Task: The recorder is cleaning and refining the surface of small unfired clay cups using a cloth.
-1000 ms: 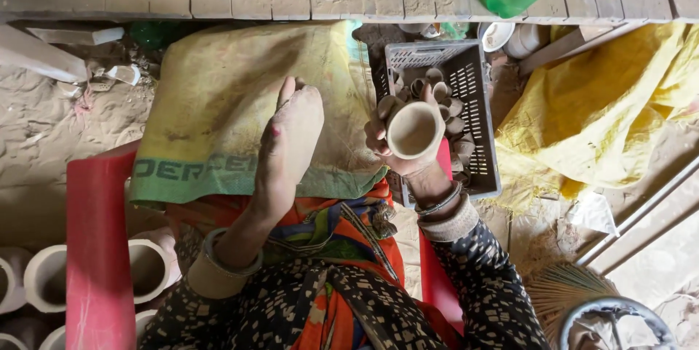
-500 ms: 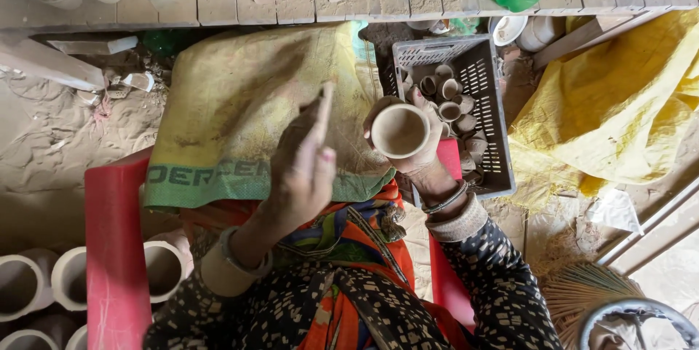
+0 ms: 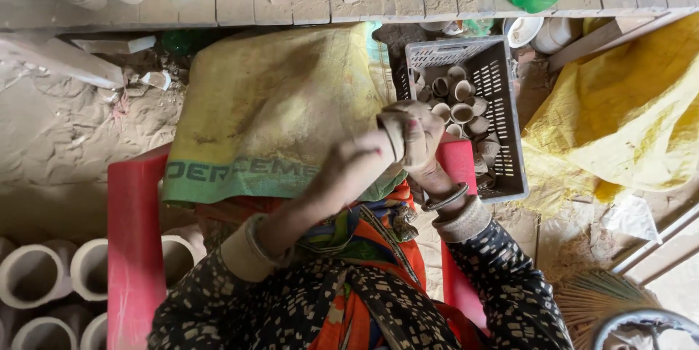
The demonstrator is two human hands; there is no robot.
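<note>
Head view: right hand (image 3: 422, 135) is gripping a small clay cup (image 3: 394, 134), fingers closed round it, above the yellow sack (image 3: 277, 102). Left hand (image 3: 353, 164) is touching the cup's side, fingers curled, beside the grey crate (image 3: 502, 102).

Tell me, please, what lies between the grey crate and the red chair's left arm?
In the head view, the yellow sack spreads there, between grey crate and red chair.
</note>
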